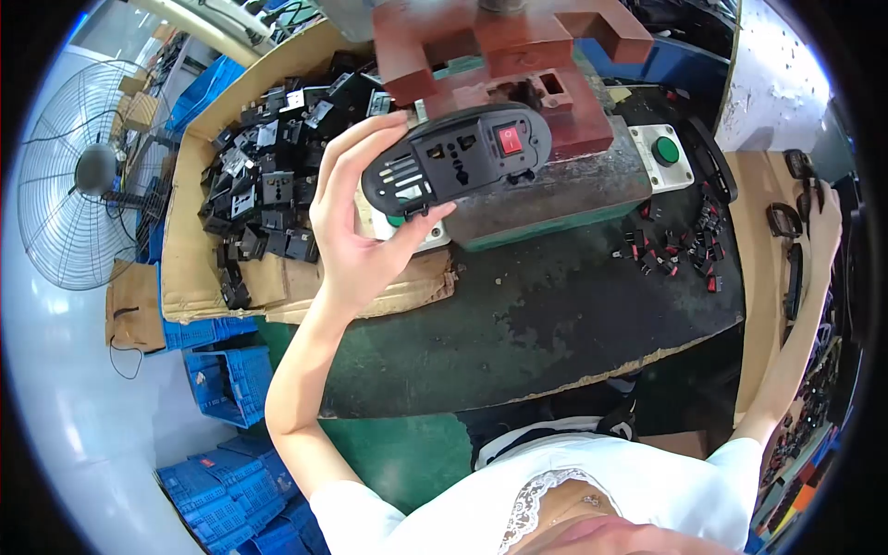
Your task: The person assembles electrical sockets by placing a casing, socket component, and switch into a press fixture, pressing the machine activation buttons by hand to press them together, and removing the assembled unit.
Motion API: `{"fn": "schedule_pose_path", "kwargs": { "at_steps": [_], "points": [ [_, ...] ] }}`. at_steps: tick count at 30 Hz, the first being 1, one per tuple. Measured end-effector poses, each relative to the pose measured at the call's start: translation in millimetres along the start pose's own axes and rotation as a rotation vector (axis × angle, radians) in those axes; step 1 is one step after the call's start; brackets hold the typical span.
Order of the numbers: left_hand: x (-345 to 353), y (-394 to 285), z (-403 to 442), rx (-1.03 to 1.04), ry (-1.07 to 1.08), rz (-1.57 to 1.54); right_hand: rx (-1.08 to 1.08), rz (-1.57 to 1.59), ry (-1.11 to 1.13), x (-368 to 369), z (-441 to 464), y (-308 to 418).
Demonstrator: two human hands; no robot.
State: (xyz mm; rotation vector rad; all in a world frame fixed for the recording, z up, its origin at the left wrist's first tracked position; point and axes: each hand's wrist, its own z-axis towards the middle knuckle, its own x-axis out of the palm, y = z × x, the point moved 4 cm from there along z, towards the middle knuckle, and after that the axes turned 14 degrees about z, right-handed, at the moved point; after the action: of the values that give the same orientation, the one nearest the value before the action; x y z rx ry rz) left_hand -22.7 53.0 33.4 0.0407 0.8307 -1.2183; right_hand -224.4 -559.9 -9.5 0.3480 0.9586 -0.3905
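Left hand (344, 231) pinches socket housing (444, 171), upper centre, rocker switch (510, 140) in! Loose switches (710, 252) unfitted, mid-right; right hand (826, 222), grip unclear.

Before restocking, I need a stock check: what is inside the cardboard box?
A jumbled heap of black parts, some with pale faces, lies inside the cardboard box. The upper layer covers whatever lies beneath; the left hand hides part of the heap.

Passage: front workbench (527, 324) | Obstacles: dark-red tooling (592, 128) behind, carton (182, 250) left (loose switches (714, 283), right)
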Motion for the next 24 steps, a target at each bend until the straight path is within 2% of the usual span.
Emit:
{"fn": "schedule_pose_path", "kwargs": {
  "at_steps": [2, 3, 5, 7, 9, 11, 12, 14, 16, 18, 22, 24],
  "points": [
    [-10, -3, -5, 0.004, 0.009, 0.046, -0.157, 0.147, -0.197, -31, 2, 63],
    [-14, -6, -7, -0.005, 0.006, 0.069, -0.166, 0.151, -0.2, -39, 1, 89],
    [-23, -7, -17, -0.027, -0.014, 0.066, -0.387, 0.325, -0.235, -56, -5, 148],
    [-35, -8, -28, -0.06, -0.025, 0.086, -0.599, 0.493, -0.182, -67, -19, 228],
    [-51, -10, -42, -0.075, -0.038, 0.21, -0.666, 0.285, -0.071, -74, -43, 325],
    [-67, -14, -52, -0.094, -0.045, 0.337, -0.903, 0.563, 0.123, -63, -57, 376],
    [-75, -17, -57, -0.095, -0.049, 0.418, -1.024, 0.534, 0.16, -56, -65, 397],
    [-93, -20, -70, -0.136, -0.079, 0.464, -1.141, 0.575, 0.121, -40, -73, 423],
    [-113, -21, -89, -0.197, -0.141, 0.543, -1.227, 0.585, -0.037, -35, -65, 441],
    [-141, -16, -125, -0.404, -0.387, 0.41, -1.24, 0.689, -0.06, -22, -51, 447],
    [-168, -5, -167, -0.498, -0.474, 0.583, -1.342, 0.762, -0.052, -13, -42, 454],
    [-178, -1, -197, -0.57, -0.776, 0.569, -1.345, 0.783, -0.023, -20, -38, 454]
  ]
}}
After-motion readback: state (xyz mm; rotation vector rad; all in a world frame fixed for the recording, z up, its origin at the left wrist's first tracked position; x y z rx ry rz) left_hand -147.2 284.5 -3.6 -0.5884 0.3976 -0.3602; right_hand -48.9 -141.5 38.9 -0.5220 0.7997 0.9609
